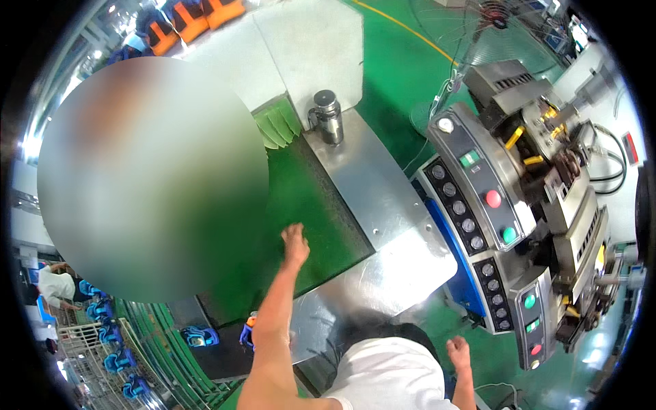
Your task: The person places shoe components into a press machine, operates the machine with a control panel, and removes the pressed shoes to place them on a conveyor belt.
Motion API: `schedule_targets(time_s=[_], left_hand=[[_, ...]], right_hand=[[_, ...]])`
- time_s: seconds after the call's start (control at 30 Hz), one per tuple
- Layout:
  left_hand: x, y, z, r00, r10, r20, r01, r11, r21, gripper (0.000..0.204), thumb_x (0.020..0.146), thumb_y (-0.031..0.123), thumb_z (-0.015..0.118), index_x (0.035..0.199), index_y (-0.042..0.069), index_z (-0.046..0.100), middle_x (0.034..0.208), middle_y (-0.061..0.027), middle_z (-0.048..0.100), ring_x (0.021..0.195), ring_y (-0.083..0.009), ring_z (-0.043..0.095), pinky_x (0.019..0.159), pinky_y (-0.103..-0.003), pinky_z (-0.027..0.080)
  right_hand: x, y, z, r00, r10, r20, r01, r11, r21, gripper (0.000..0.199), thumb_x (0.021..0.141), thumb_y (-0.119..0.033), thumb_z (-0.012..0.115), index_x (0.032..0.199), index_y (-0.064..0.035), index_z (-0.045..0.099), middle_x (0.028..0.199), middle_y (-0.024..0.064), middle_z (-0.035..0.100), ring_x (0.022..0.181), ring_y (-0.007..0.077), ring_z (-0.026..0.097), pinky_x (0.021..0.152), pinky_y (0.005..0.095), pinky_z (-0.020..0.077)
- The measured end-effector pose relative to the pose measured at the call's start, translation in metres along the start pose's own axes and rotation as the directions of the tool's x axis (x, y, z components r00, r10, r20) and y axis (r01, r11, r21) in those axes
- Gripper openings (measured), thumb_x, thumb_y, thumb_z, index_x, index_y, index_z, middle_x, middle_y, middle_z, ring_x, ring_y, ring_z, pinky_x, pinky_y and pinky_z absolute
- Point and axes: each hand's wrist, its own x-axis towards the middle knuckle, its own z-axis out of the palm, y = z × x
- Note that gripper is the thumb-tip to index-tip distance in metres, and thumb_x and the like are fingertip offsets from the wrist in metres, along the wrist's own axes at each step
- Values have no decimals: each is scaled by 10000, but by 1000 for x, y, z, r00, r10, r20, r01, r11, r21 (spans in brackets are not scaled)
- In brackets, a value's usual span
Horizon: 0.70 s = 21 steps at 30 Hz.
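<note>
My left hand (295, 243) is stretched forward over the green conveyor belt (321, 212), fingers loosely bent and a little apart, with nothing seen in it. Whether it touches the belt I cannot tell. Down by my right side, my right hand (458, 352) is curled closed, and no object shows in it. Beside my left forearm is a blue and orange piece (248, 331), partly hidden by the arm. A blue shoe-like piece (199, 336) lies left of that on a dark surface. A large blurred disc covers the left part of the view.
A steel flask (329, 117) stands on the metal ledge (372, 184) beside the belt. Green flaps (277, 124) hang at a white housing (318, 48). Machines with buttons and gauges (478, 191) stand right, a fan (495, 20) behind. A rack (102, 355) holds blue pieces; another person (58, 285) is far left.
</note>
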Motion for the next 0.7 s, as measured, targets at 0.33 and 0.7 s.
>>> schedule_targets(time_s=[0.33, 0.7], left_hand=[[343, -170, -107, 908, -253, -333, 290, 955, 67, 464, 786, 32, 634, 1242, -22, 566, 1141, -272, 587, 1166, -441, 502, 1036, -483, 381], [305, -135, -67, 863, -170, -475, 98, 980, -172, 568, 709, 174, 796, 1145, -42, 503, 926, -283, 641, 875, -494, 589, 778, -515, 481]], right_hand=[[-95, -7, -67, 876, 475, -86, -471, 800, -373, 368, 869, -212, 674, 1158, -2, 587, 997, 144, 627, 918, 213, 589, 776, 365, 468], [-13, -97, -21, 989, -23, 143, 108, 772, -627, 453, 901, -253, 670, 1248, 27, 589, 1047, 111, 670, 819, 196, 636, 683, 330, 505]])
